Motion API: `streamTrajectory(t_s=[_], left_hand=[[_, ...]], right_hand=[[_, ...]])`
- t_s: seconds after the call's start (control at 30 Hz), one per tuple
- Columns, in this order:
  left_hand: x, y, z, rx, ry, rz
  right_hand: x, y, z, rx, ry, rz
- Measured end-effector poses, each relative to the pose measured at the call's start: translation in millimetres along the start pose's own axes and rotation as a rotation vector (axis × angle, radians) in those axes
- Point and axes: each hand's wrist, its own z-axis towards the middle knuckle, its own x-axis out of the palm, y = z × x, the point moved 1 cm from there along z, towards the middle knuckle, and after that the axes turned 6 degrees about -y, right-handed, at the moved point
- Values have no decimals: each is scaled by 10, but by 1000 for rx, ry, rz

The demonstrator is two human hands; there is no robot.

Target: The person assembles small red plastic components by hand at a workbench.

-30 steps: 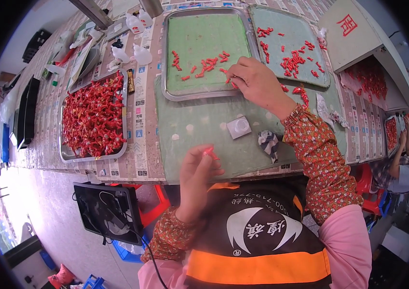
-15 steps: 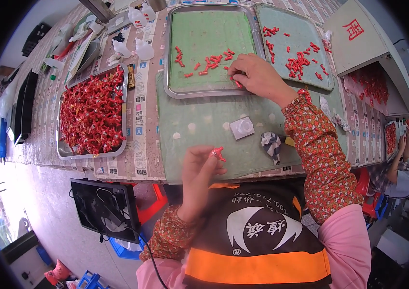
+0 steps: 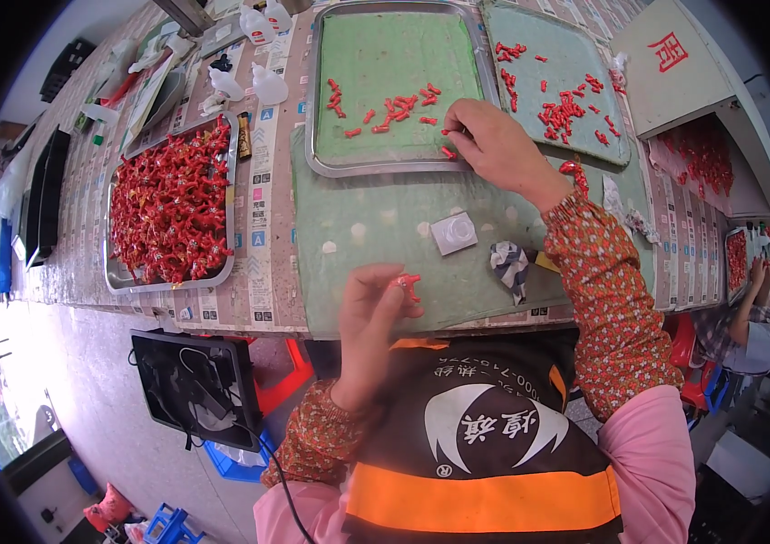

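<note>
the right hand (image 3: 494, 147) has shifted slightly rightward over the green-lined tray (image 3: 385, 168). nearest, the left hand (image 3: 371, 308) pinches a red figure (image 3: 410, 287) above the bench's (image 3: 267, 204) green mat (image 3: 349, 201). beyond lies a white block (image 3: 454, 233); farther, the right hand curls by a small red piece (image 3: 449, 153), gripping anything or not i cannot tell.

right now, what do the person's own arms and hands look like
The left hand and right hand are bare, without gloves. The left sleeve cover and right sleeve cover match: loose red-orange cloth with a dense print of small pale flowers, gathered at the wrists. Plain pink sleeves show above them.
</note>
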Motion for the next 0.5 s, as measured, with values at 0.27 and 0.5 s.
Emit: streamTrajectory(t_s=[0.27, 0.5], left_hand=[[60, 0, -12, 76, 24, 97], [48, 44, -3, 82, 46, 128]], right_hand=[[-365, 538, -361, 166, -70, 366], [-362, 459, -492, 170, -117, 221]])
